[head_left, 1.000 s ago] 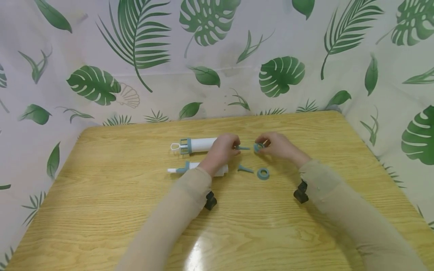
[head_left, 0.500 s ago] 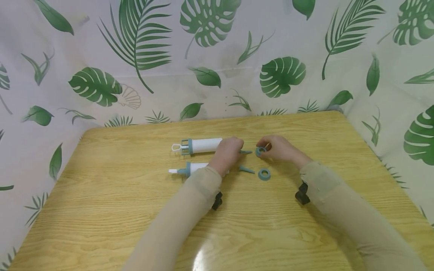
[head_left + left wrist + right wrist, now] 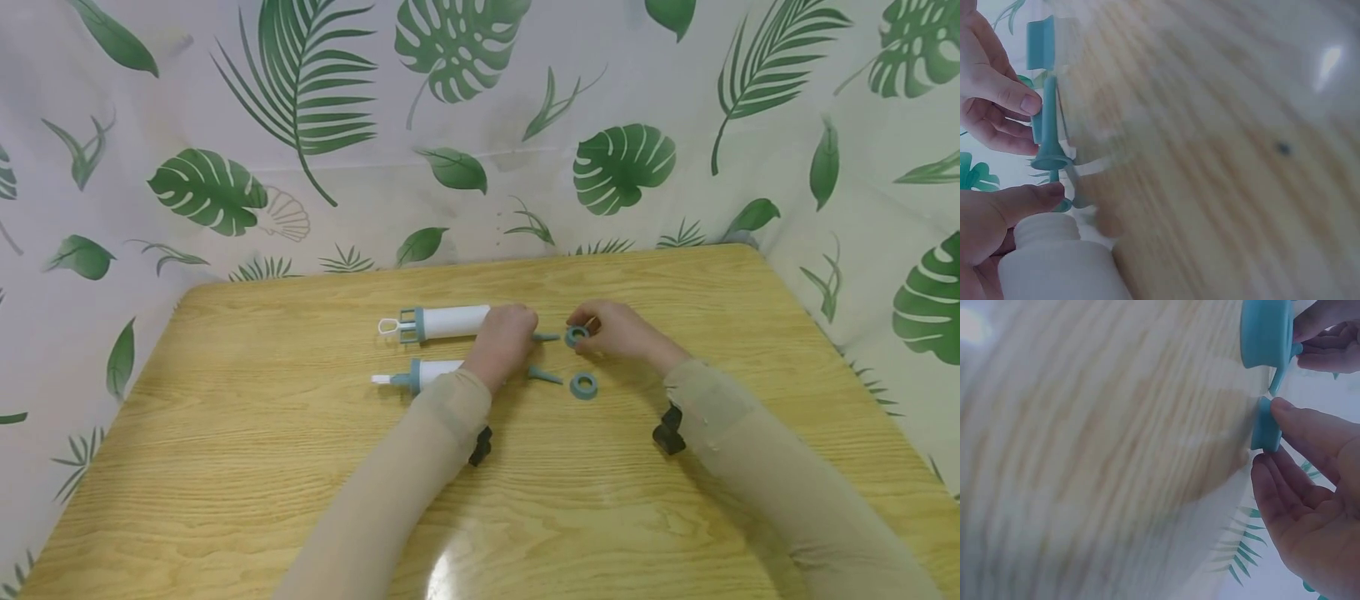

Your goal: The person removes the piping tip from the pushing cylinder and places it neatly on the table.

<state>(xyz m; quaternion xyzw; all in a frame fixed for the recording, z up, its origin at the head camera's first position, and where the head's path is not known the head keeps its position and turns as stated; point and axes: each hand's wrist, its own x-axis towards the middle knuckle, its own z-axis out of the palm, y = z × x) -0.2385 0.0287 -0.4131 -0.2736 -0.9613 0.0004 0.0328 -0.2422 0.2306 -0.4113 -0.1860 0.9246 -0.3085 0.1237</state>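
Note:
My left hand (image 3: 504, 342) pinches the base of the far teal tapered nozzle (image 3: 546, 337); most of its base is hidden by the fingers. With thumb and fingertips, my right hand (image 3: 618, 332) holds the far teal ring cap (image 3: 577, 336) at the table surface, just past the nozzle's tip. The right wrist view shows this ring cap (image 3: 1266, 425) between thumb and fingers. Closer to me lie a second nozzle (image 3: 545, 375) and a second ring cap (image 3: 584, 385), touched by neither hand. In the left wrist view, the near nozzle (image 3: 1050, 131) partly covers the far one.
Left of the nozzles lie two white tubes, a far one (image 3: 453, 322) with a looped white handle (image 3: 389, 326) and a near one (image 3: 437, 372) partly behind my left forearm. A threaded tube neck (image 3: 1046, 228) appears beside the left hand. The wooden table (image 3: 300, 467) meets a leaf-patterned backdrop (image 3: 495, 200).
Over the second, my left hand shifts slightly right and toward me with the nozzle. The ring cap in my right hand tips from upright to flat. Hardly anything moves in the last half second.

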